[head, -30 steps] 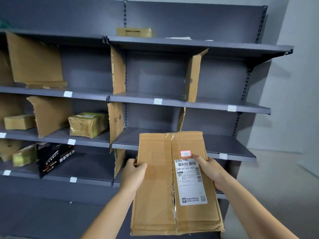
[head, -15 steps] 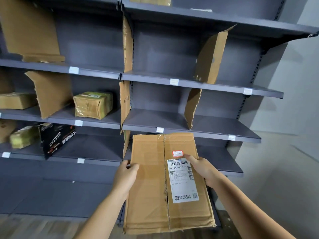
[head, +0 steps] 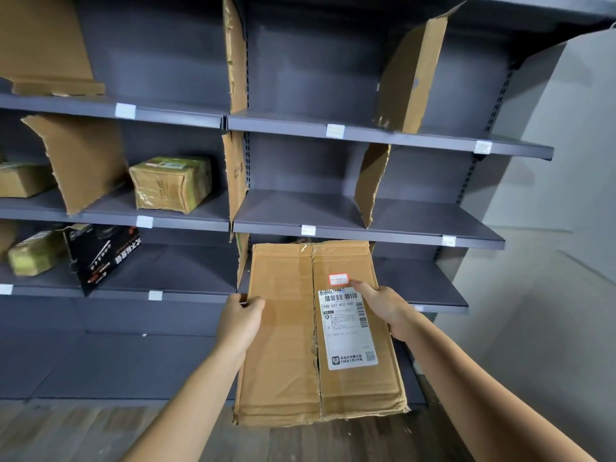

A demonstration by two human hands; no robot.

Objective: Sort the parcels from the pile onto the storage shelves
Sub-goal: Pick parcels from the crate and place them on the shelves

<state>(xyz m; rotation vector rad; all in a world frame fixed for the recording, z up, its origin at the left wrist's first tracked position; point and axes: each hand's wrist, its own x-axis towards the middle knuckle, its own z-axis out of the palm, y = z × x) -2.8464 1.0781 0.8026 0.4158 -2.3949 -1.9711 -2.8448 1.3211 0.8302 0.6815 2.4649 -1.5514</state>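
Nearest: flat brown cardboard parcel (head: 286,328), held level over the wood-look floor (head: 83,431), long side pointing away. Left hand (head: 241,316) grips the parcel's left edge, thumb on top, fingers tucked under and out of sight. Right hand (head: 383,306) grips the right edge, thumb lying beside the white shipping label (head: 348,328). A small red-bordered sticker (head: 338,279) sits just beyond that label. The centre seam looks ragged, tape split in places.

The parcel's far end reaches the grey metal shelving unit (head: 400,236), just under a shelf lip, in front of the bay below. I judge that bay is where it goes; it is not yet set down.

Beyond the parcel, a torn cardboard divider (head: 370,185) leans in the bay above. Further left of the parcel: black printed box (head: 100,255), yellow-green wrapped bundle (head: 36,251), and higher up a taped tan box (head: 171,183).

Risks: pushed in too high, the far end catches the shelf lip and buckles. Held only at the edges, the parcel could fold along the weak seam. A skewed entry could snag the cardboard strip at the bay's left side.
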